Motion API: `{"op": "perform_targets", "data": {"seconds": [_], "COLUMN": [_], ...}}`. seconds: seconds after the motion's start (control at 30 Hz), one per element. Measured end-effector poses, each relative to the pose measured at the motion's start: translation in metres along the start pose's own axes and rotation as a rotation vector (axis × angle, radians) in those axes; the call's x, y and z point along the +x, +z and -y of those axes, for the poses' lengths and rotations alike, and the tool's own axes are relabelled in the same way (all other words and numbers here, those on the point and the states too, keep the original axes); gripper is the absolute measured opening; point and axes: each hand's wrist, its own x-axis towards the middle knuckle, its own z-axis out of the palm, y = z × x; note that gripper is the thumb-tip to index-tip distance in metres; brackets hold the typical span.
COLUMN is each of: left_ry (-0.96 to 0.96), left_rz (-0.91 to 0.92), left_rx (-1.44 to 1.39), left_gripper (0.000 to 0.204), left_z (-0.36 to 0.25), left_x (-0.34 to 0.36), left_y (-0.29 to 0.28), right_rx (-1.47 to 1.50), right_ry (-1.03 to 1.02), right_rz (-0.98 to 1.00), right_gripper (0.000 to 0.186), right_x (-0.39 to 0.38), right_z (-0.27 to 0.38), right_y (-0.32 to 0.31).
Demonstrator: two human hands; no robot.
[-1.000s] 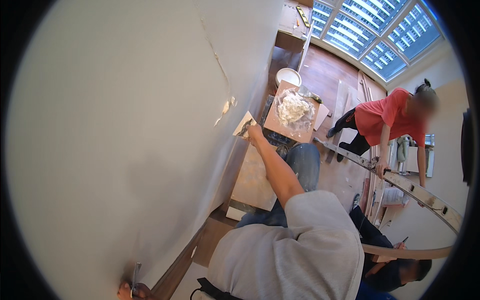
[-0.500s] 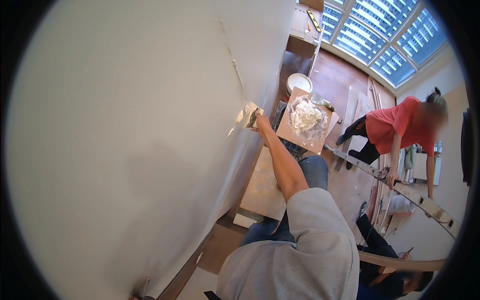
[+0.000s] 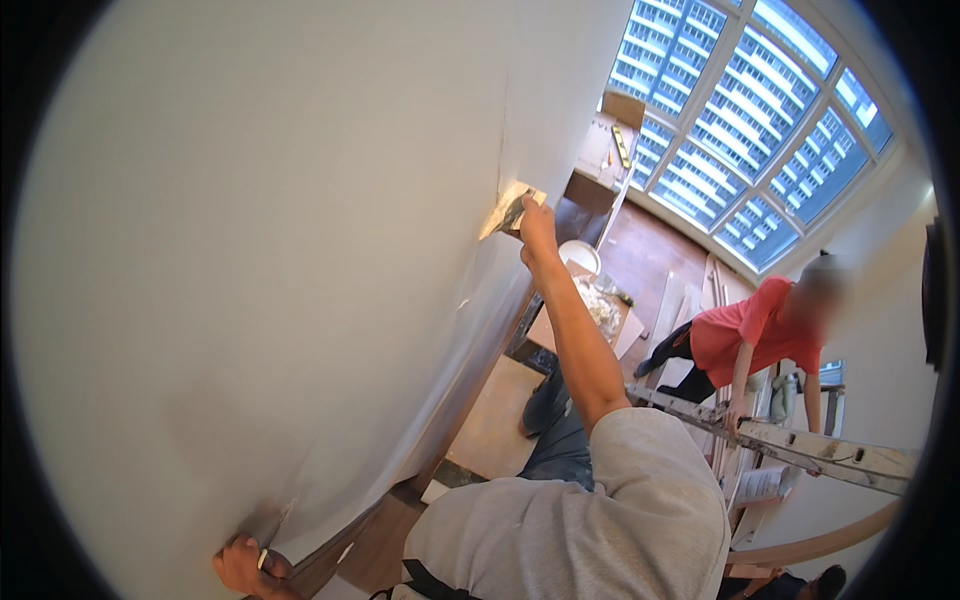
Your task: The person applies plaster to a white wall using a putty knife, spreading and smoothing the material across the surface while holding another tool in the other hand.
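Note:
My right hand (image 3: 537,228) is closed around a wide metal putty knife (image 3: 512,208), its blade lying against the pale wall (image 3: 300,220). A thin seam line runs up the wall above the blade, and a small smear of white compound sits below it. Low on the wall at the left, my left hand (image 3: 240,566) is closed around a thin, light-edged tool (image 3: 263,559), whose kind I cannot make out. A mound of white compound (image 3: 598,308) rests on a square board (image 3: 628,332) beyond my right forearm.
A white bucket (image 3: 580,256) stands behind the board. A person in a red shirt (image 3: 745,325) grips a metal ladder (image 3: 800,442) at the right. Another person (image 3: 790,586) shows at the lower right. A yellow level (image 3: 620,147) lies near the window.
My right hand and the putty knife have moved up along the seam, and the wet compound streak there now looks smoothed. My left hand has come further into view. The whole view has shifted.

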Motion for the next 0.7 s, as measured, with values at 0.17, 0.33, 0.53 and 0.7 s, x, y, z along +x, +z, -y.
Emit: {"op": "perform_targets", "data": {"seconds": [0.17, 0.33, 0.53, 0.7], "left_ry": [-0.047, -0.03, -0.038, -0.041], "left_rz": [0.005, -0.045, -0.015, -0.067], "left_rx": [-0.075, -0.172, -0.163, -0.173], "left_gripper": [0.021, 0.019, 0.016, 0.017], "left_z": [0.001, -0.004, 0.0, 0.0], "left_x": [-0.009, 0.013, 0.001, 0.006], "left_y": [0.008, 0.001, 0.002, 0.001], "right_rx": [-0.237, -0.596, -0.783, -0.878], "right_ry": [-0.368, -0.633, -1.117, -1.602], "right_rz": [-0.018, -0.19, -0.211, 0.048], "right_gripper": [0.036, 0.043, 0.029, 0.025], "right_x": [-0.009, -0.05, -0.13, -0.191], "right_z": [0.113, 0.241, 0.326, 0.341], "right_y": [0.051, 0.124, 0.197, 0.202]}}
